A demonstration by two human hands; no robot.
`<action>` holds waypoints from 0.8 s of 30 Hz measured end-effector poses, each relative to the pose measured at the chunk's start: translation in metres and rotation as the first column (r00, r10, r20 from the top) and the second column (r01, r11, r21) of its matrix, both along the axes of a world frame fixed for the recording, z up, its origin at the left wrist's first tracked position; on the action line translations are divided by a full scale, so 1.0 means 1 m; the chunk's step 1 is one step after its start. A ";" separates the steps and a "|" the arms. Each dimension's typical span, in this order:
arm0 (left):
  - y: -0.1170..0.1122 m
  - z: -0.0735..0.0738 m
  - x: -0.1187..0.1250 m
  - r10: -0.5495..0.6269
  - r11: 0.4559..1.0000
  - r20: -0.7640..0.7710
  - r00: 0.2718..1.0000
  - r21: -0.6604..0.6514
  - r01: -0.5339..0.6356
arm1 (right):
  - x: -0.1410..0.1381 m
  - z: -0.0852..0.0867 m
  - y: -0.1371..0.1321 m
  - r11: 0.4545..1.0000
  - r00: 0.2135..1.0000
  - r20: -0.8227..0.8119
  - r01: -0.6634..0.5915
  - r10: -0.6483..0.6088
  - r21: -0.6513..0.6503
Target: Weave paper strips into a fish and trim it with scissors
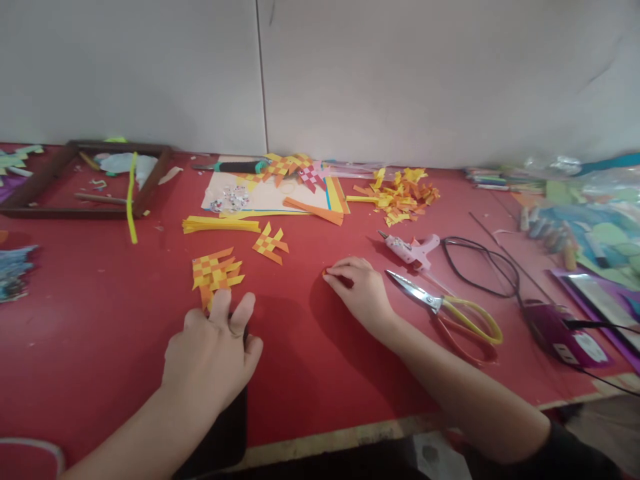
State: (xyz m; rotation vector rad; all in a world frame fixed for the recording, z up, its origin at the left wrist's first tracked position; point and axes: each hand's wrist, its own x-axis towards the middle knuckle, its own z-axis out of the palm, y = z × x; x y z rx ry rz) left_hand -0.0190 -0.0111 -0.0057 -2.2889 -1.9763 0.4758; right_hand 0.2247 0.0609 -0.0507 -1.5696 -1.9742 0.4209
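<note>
My left hand (213,350) lies flat on the red table (100,320), fingers spread, its fingertips touching the lower edge of a woven orange-and-yellow paper piece (216,272). My right hand (357,287) rests on the table to the right, fingers curled in a pinch on a small orange scrap (327,272) at its fingertips. A smaller woven piece (270,244) lies between and beyond the hands. Scissors with yellow and red handles (445,308) lie just right of my right hand.
A pink glue gun (411,249) with a black cord (480,267) lies behind the scissors. Yellow strips (220,224), a heap of paper offcuts (403,193), card sheets with more woven pieces (285,183), a wooden frame (75,177) and craft supplies (585,227) crowd the back and right.
</note>
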 end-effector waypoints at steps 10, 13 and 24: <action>0.016 0.023 0.005 -0.037 0.992 0.073 0.997 0.123 0.028 | -0.003 -0.003 -0.004 0.997 0.998 0.040 0.045 -0.047 0.063; 0.035 0.020 0.014 -0.104 0.979 0.170 0.980 0.193 0.070 | -0.005 -0.005 -0.006 0.996 0.993 0.114 0.021 -0.032 0.092; 0.081 -0.031 0.038 -0.279 0.927 0.394 0.876 0.349 0.139 | -0.013 0.006 0.000 0.994 0.937 0.348 -0.055 0.019 0.093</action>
